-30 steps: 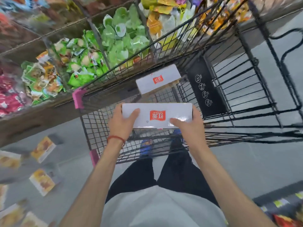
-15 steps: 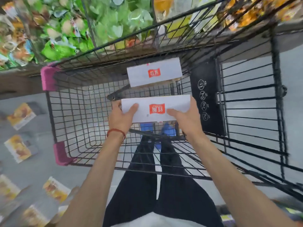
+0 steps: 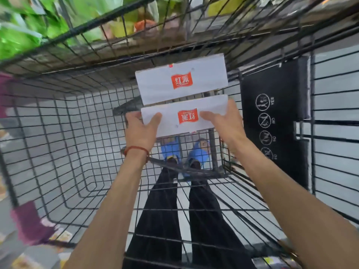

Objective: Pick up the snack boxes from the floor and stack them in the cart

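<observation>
Inside the wire cart (image 3: 58, 123), left hand (image 3: 140, 131) and right hand (image 3: 223, 123) grasp the held snack box (image 3: 184, 115) by its short ends, long axis left-right, parallel to and just near of the resting snack box (image 3: 180, 82).

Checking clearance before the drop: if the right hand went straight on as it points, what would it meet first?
Likely the other white box, lying just beyond the held box that the right hand grips; depth is unclear.
</observation>
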